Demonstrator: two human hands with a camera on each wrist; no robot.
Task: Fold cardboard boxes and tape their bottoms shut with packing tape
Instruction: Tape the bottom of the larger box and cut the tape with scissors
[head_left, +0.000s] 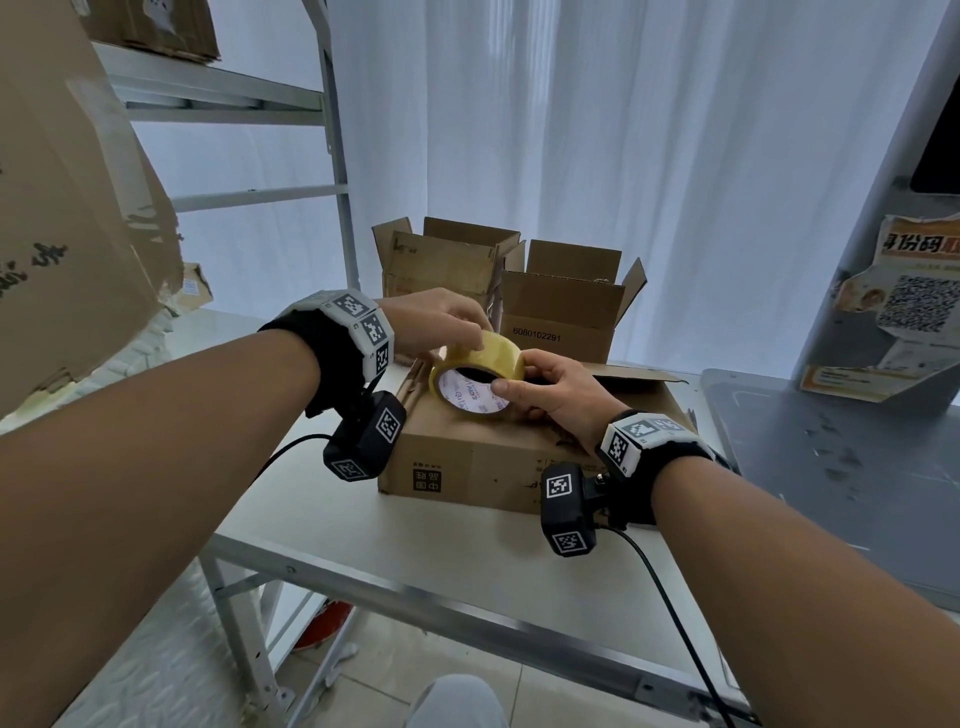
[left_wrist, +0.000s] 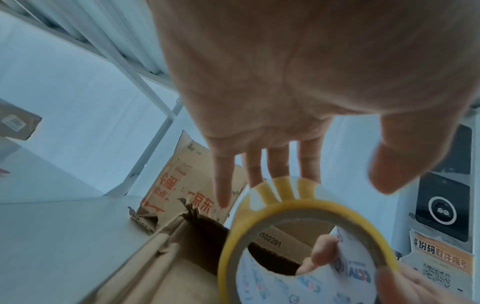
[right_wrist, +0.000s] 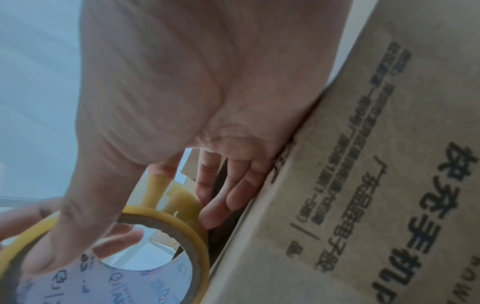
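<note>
We see a translucent yellow tape roll (head_left: 478, 371) with a white core printed in blue and red at the frame's centre. Below it, the box (head_left: 467, 457) is plain brown with black print. Black-and-white square markers pattern the wristbands (head_left: 363, 327).

The tape roll (head_left: 477, 373) is glossy, translucent yellow plastic film on a matt grey card core with printed paper inside. The box (head_left: 498, 457) under it is matt brown corrugated cardboard, frayed at its torn flap edges. The table (head_left: 415, 551) looks smooth, matt white, with a metal front edge.
</note>
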